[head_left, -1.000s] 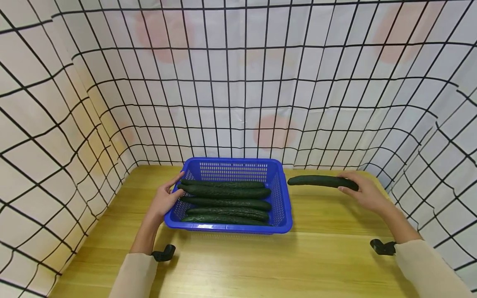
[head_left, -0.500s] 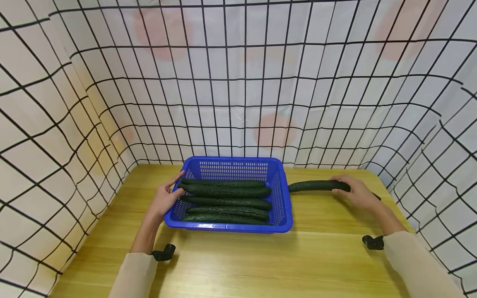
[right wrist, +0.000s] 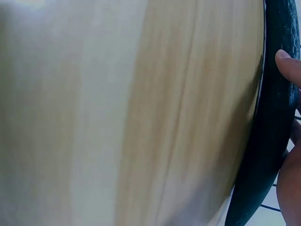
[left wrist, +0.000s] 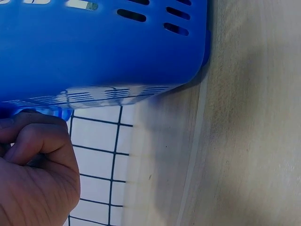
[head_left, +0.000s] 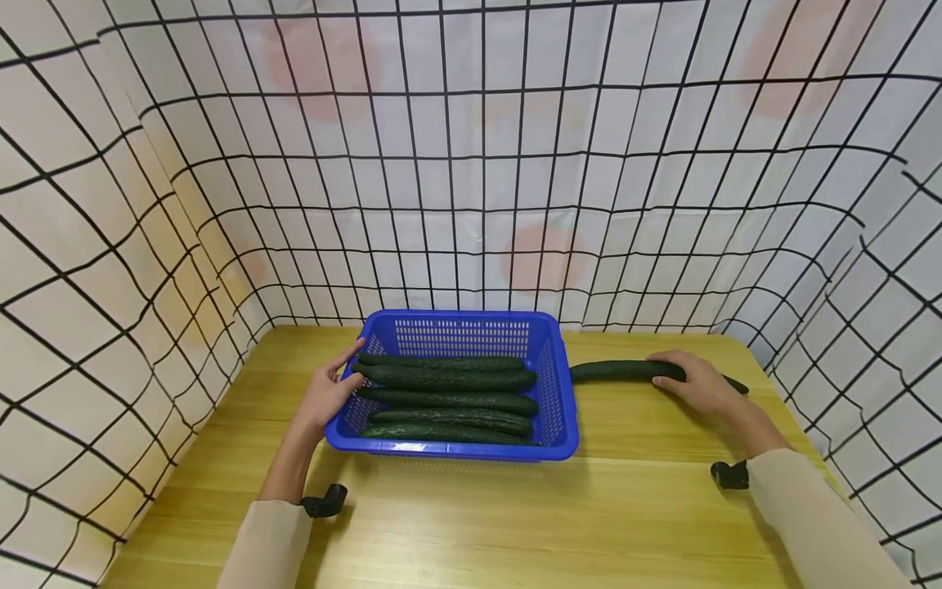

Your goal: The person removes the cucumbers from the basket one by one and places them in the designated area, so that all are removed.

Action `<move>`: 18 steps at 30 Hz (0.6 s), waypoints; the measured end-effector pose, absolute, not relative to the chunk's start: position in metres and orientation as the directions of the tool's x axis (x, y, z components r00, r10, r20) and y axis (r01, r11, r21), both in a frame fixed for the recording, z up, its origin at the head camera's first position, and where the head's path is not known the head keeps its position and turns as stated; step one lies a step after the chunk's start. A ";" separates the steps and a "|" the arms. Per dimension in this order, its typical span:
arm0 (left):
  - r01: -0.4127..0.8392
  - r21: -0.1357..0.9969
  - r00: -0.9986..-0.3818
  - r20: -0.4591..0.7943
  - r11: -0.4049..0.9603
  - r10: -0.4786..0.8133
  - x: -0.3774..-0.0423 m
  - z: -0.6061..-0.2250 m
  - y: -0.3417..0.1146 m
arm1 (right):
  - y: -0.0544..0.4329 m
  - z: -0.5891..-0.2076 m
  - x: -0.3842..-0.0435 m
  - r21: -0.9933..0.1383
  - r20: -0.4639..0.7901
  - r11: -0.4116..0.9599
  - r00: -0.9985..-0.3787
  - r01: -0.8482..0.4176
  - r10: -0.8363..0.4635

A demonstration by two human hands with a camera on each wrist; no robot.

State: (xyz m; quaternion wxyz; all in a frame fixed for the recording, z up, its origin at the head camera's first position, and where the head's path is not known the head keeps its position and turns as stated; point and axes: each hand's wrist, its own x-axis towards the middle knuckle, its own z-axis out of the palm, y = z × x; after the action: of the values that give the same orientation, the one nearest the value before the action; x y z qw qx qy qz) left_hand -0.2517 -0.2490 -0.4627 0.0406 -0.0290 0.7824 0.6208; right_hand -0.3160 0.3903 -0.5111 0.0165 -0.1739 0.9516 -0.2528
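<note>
In the head view, a blue plastic basket (head_left: pixel 452 449) stands on the wooden table with several dark green cucumbers (head_left: pixel 449 378) lying side by side inside. My left hand (head_left: pixel 327 394) grips the basket's left rim; the left wrist view shows curled fingers (left wrist: pixel 47 141) beside the basket wall (left wrist: pixel 117 56). To the right of the basket, a single cucumber (head_left: pixel 616 370) lies along the table, its left end close to the basket's wall. My right hand (head_left: pixel 695 384) holds it from above, covering part of its length. The right wrist view shows the thumb (right wrist: pixel 287 66) against the cucumber (right wrist: pixel 270 113).
The wooden tabletop (head_left: pixel 515 523) runs in front of the basket and to both sides. White cloth walls (head_left: pixel 486 180) with a black grid enclose the table's back and sides. A small black device (head_left: pixel 324 501) sits at the left wrist, another (head_left: pixel 730 475) at the right.
My right hand has lowered the cucumber from the air onto the table and shifted slightly left. The cucumber's right tip now shows beyond the hand. The left hand and basket have stayed put.
</note>
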 end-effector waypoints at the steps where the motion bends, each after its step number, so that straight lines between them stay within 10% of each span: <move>1: -0.095 0.968 -0.995 -0.100 0.232 0.009 -0.252 -0.462 -0.249 | 0.389 -0.510 -0.316 -0.483 0.051 0.815 -0.939 -0.320 -0.339; 18: -0.075 0.972 -0.996 -0.084 0.221 0.031 -0.249 -0.460 -0.249 | 0.380 -0.488 -0.305 -0.548 0.071 0.781 -0.946 -0.301 -0.315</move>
State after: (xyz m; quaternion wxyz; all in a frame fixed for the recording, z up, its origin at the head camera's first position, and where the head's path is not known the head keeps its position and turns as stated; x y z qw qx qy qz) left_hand -0.2495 -0.2494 -0.4600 0.0424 -0.0142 0.7802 0.6239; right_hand -0.3046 0.3800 -0.4877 0.0122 -0.1631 0.9435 -0.2882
